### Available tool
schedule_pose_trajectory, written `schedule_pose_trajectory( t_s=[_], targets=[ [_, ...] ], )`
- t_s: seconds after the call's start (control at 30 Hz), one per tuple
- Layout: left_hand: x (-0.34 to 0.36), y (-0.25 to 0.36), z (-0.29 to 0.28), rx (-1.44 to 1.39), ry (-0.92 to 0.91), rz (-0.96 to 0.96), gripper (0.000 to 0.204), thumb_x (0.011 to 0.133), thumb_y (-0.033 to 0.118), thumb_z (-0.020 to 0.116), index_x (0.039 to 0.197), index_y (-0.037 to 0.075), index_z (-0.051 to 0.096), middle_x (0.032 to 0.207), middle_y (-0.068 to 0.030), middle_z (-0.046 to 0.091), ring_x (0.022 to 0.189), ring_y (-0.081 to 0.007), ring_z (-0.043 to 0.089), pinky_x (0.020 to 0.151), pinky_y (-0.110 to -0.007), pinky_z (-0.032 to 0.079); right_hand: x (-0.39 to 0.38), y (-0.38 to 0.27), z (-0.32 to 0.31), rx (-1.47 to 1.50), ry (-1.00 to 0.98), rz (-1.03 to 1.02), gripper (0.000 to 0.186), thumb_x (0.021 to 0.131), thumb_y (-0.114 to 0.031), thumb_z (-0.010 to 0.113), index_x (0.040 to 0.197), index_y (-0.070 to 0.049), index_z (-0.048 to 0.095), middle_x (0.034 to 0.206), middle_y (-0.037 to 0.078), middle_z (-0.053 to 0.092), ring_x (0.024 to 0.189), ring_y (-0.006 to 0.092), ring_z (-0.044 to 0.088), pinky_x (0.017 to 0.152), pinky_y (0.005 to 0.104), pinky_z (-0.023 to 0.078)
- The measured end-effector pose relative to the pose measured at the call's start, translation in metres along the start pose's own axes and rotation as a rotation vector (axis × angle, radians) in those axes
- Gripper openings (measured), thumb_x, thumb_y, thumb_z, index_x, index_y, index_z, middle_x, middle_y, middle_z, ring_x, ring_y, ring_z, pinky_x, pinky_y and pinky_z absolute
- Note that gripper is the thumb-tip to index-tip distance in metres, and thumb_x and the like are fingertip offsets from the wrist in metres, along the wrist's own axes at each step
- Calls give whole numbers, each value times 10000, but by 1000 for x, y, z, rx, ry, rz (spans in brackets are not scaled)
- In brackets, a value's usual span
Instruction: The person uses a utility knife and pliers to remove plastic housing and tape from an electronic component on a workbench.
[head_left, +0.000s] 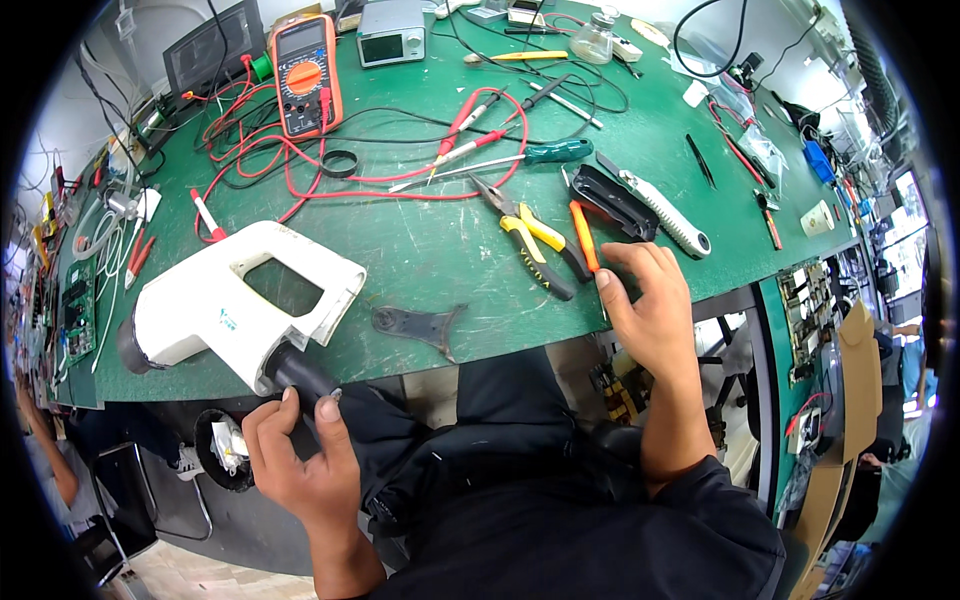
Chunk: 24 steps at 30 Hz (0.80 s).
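White housing is lying on the counter; the left grip is grasping its black tube, while the right grip is pinching an orange tool.

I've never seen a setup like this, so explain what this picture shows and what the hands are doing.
There's no machine arm here: these are a person's bare hands, seen by a wide fisheye camera worn on the head and looking down, so straight edges bend. The left hand is at the black tube of a white appliance housing; its grip is unclear. The right hand's fingers touch an orange-handled tool. The green workbench also holds pliers, a utility knife and an orange multimeter.
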<state>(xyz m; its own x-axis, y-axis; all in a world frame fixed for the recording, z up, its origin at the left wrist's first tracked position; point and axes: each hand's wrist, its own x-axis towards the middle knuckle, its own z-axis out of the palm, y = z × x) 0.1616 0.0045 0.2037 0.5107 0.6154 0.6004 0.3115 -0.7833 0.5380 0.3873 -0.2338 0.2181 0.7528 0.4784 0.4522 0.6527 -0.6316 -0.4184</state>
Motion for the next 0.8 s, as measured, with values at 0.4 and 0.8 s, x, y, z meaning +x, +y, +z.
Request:
schedule_pose_trajectory(
  t_s=[0.4, 0.8],
  targets=[
    [-3, -5, 1, 24, 15, 59, 196, 895, 95, 671, 971, -79, 619, 884, -165, 586, 758, -281, 587, 630, -356, 493, 0, 26, -5, -78, 306, 101, 85, 841, -74, 673, 911, -28, 658, 851, 112, 643, 808, 296, 591, 730, 392, 469],
    [-8, -18, 5, -49, 74, 120, 145, 910, 3, 636, 1005, -102, 607, 986, -161, 577, 770, -181, 619, 614, -278, 578, 37, 93, -21, -322, 101, 105, 343, 853, -236, 711, 1101, -9, 646, 1002, 175, 616, 1004, 353, 570, 868, 428, 460]
  ],
)
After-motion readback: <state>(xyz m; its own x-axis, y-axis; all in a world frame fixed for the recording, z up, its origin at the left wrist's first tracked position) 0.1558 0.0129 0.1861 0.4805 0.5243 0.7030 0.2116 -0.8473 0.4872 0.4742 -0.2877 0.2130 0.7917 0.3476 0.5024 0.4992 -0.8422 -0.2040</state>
